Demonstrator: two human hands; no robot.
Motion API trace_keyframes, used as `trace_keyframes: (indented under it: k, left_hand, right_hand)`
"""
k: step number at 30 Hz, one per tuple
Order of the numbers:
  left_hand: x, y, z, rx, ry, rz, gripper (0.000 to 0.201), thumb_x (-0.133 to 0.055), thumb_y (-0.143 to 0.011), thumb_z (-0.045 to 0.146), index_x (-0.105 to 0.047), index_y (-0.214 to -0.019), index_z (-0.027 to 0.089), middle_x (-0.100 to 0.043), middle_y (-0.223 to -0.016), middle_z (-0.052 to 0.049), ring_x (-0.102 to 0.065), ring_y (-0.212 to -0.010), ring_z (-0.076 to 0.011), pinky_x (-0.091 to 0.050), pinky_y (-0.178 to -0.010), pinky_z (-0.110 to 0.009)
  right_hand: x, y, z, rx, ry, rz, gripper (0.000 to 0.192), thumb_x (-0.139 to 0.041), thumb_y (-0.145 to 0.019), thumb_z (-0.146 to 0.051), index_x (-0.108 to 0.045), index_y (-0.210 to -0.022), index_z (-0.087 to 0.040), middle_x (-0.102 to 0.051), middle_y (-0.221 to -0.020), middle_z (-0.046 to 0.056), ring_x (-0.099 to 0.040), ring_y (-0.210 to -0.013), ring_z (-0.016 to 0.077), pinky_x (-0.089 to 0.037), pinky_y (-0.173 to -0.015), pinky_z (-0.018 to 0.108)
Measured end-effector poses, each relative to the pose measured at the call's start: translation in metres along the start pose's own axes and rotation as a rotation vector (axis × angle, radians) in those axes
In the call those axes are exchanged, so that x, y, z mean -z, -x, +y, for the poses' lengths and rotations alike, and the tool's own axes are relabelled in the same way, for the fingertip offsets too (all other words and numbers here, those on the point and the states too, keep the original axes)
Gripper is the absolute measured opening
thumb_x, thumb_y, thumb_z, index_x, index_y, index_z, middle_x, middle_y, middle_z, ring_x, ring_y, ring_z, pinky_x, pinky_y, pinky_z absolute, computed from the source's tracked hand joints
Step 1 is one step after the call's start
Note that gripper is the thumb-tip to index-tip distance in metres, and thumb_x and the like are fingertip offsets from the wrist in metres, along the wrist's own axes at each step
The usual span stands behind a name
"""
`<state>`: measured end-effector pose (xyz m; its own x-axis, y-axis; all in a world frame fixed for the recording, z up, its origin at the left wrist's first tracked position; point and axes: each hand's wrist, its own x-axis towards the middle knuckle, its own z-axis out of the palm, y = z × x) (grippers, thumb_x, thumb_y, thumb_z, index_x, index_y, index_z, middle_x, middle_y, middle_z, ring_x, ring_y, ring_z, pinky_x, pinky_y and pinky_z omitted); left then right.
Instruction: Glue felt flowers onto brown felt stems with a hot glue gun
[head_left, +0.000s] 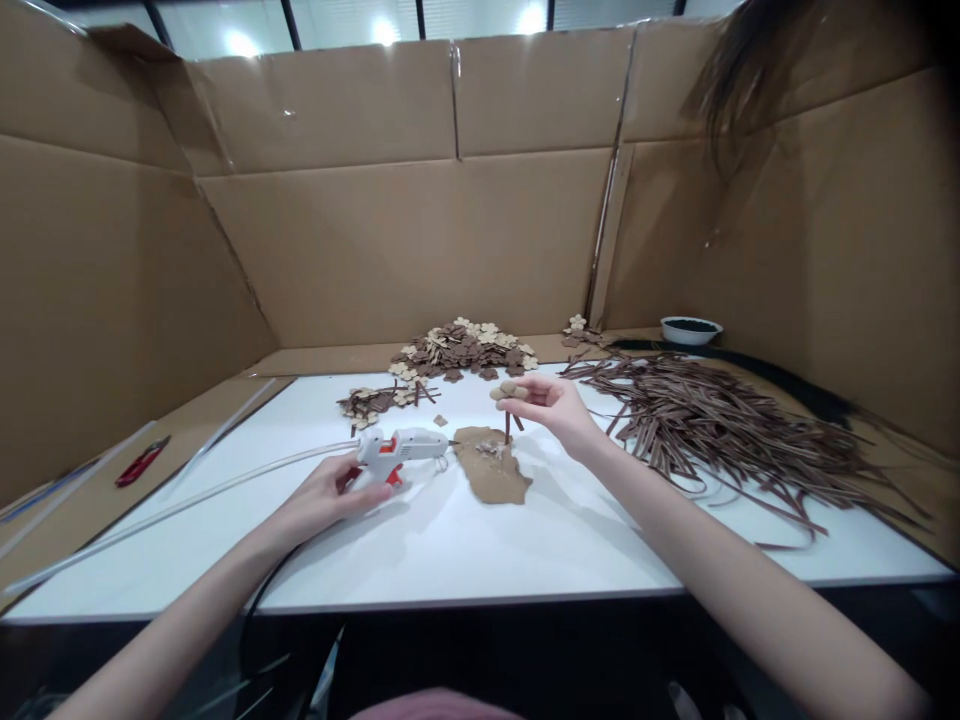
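My left hand (pixel 330 492) rests on the white table (pixel 525 540) and grips the handle of a white glue gun (pixel 401 448) with a red trigger; its nozzle points right toward a brown cardboard scrap (pixel 496 476). A long clear glue stick (pixel 187 495) trails from the gun's back to the left. My right hand (pixel 559 410) hovers above the scrap and pinches a small tan flower-shaped piece (pixel 510 392) on a thin brown stem (pixel 508 428), whose lower end reaches the scrap.
A heap of brown and tan flower cutouts (pixel 461 350) lies at the table's back, a smaller cluster (pixel 375 400) to its left. Several long brown strips (pixel 720 430) are piled at right. A white bowl (pixel 691 329) stands far right. A red cutter (pixel 142 460) lies at left. Cardboard walls surround the table.
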<state>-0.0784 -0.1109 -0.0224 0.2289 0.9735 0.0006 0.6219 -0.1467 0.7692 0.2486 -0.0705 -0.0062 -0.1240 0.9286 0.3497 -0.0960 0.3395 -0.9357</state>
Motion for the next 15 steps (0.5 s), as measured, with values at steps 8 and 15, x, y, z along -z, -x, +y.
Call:
trace_keyframes:
  k: [8, 15]
  left_hand:
    - [-0.008, 0.004, 0.014, 0.008, 0.117, -0.013, 0.048, -0.068, -0.070, 0.052, -0.071, -0.100, 0.015, -0.070, -0.098, -0.009, -0.062, -0.085, -0.0269, -0.048, -0.066, -0.029]
    - [0.001, -0.008, 0.034, -0.237, 0.257, -0.007, 0.032, -0.059, -0.081, 0.041, -0.065, -0.062, 0.016, -0.070, -0.084, -0.009, -0.059, -0.077, -0.0239, -0.046, -0.072, -0.033]
  right_hand:
    - [-0.001, 0.003, -0.007, 0.028, 0.024, -0.002, 0.036, -0.083, -0.058, -0.034, -0.070, -0.086, -0.015, -0.074, -0.089, 0.010, -0.068, -0.075, 0.0203, -0.052, -0.061, 0.031]
    - [-0.005, 0.008, -0.007, 0.018, 0.003, -0.025, 0.039, -0.083, -0.058, -0.034, -0.072, -0.091, -0.015, -0.074, -0.091, 0.010, -0.069, -0.081, 0.0221, -0.054, -0.073, 0.035]
